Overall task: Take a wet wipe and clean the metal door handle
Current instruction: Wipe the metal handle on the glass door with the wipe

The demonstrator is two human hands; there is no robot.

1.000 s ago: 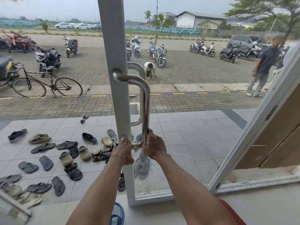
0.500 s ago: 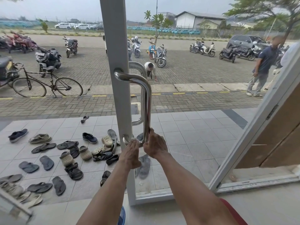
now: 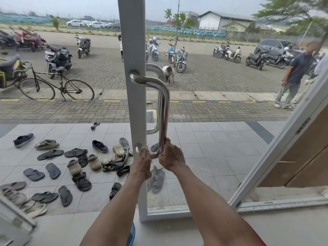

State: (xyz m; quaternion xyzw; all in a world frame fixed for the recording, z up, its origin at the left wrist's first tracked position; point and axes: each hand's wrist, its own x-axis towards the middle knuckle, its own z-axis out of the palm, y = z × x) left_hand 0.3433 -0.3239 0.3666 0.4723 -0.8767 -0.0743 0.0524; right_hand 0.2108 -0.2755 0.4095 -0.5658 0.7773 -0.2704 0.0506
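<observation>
A polished metal door handle [image 3: 164, 107], D-shaped, is fixed to the white frame of a glass door [image 3: 134, 41]. My left hand [image 3: 142, 164] reaches up under the handle's lower mount, its fingers curled onto the short bottom bar. My right hand [image 3: 171, 157] grips the handle's lower bend, thumb up along the upright bar. No wet wipe shows in either hand; anything under the fingers is hidden.
A second handle [image 3: 156, 71] shows through the glass on the door's outer side. Several sandals and shoes [image 3: 78, 162] lie on the tiled porch outside. The open door leaf [image 3: 276, 144] slants at right. A person [image 3: 292, 75] stands outside at right, and a bicycle [image 3: 56, 86] is parked at left.
My left hand has slid a little to the right, from the frame below the mount onto the handle's bottom bar. My right hand has kept its grip.
</observation>
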